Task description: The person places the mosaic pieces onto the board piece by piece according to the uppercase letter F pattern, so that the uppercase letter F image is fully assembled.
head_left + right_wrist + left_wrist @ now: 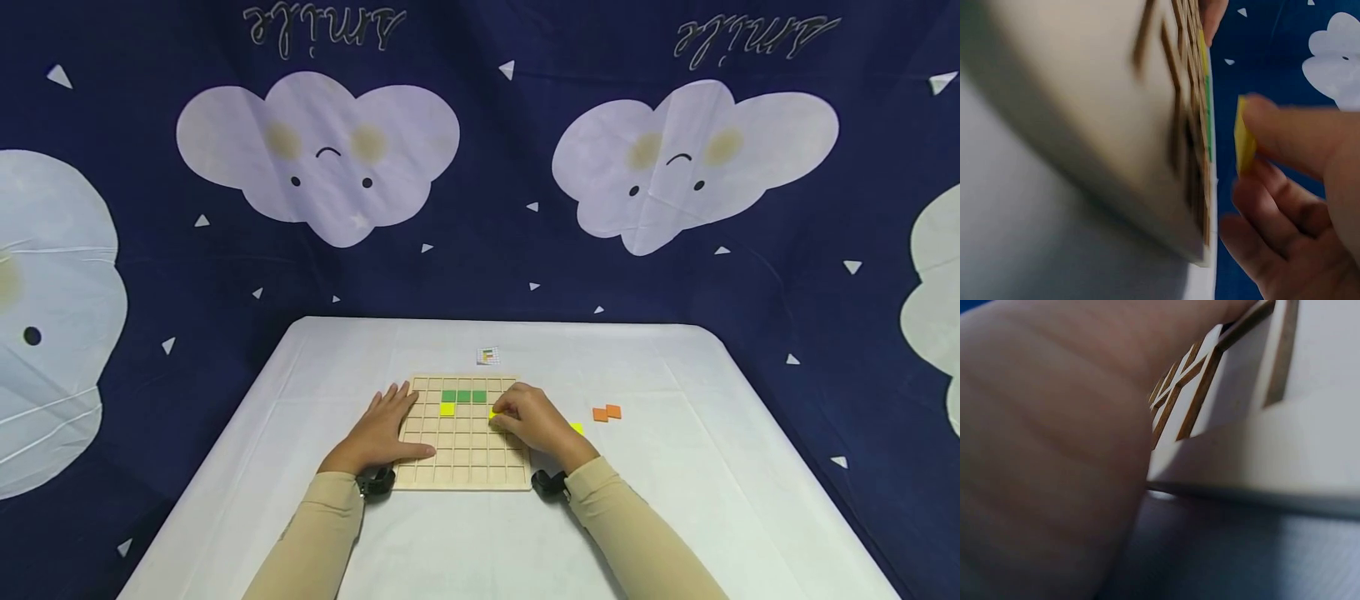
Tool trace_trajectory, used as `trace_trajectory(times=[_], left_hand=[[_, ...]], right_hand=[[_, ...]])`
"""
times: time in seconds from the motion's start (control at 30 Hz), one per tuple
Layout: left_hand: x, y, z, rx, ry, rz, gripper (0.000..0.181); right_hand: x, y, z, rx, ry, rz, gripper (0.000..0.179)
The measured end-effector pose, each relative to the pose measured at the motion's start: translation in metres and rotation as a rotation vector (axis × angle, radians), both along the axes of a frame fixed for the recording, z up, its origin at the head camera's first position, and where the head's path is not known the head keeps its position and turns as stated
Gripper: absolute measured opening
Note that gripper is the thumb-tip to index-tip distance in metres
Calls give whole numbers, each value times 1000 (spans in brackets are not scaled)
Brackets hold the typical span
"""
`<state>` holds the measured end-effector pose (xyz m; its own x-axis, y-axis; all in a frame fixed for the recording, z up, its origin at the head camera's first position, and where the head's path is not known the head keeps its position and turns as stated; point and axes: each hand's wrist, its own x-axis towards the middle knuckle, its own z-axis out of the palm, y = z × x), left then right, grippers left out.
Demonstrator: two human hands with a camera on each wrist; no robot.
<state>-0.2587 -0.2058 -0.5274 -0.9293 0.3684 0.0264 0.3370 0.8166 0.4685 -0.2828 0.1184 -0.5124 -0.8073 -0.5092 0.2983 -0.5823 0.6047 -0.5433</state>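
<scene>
A light wooden grid board (461,477) lies on the white table. My left hand (378,433) rests on its left edge with fingers spread and the thumb reaching over the cells. Between thumb and fingertips, my right hand (536,421) pinches a yellow square tile (1245,139). In the right wrist view that tile is raised off the board, on edge. A row of green tiles (464,397) fills cells near the far side. Just below the leftmost green one sits another yellow tile (447,409). The left wrist view shows mostly palm and the board's side.
Two orange tiles (601,414) lie touching on the table to the right. A yellow tile (577,428) is partly hidden by my right wrist. Beyond the board lies a small card (487,356) with a coloured grid pattern. A dark blue cloud-print cloth (480,275) hangs behind the table.
</scene>
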Motion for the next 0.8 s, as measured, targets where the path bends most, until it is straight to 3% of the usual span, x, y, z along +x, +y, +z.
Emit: trace_trajectory(times=[0.4, 0.8], left_hand=[[0, 0, 0, -1, -8, 6, 124], [-1, 0, -1, -10, -13, 4, 124]], right_hand=[[-1, -27, 11, 47, 36, 127, 11], [-5, -51, 15, 48, -34, 169, 9]])
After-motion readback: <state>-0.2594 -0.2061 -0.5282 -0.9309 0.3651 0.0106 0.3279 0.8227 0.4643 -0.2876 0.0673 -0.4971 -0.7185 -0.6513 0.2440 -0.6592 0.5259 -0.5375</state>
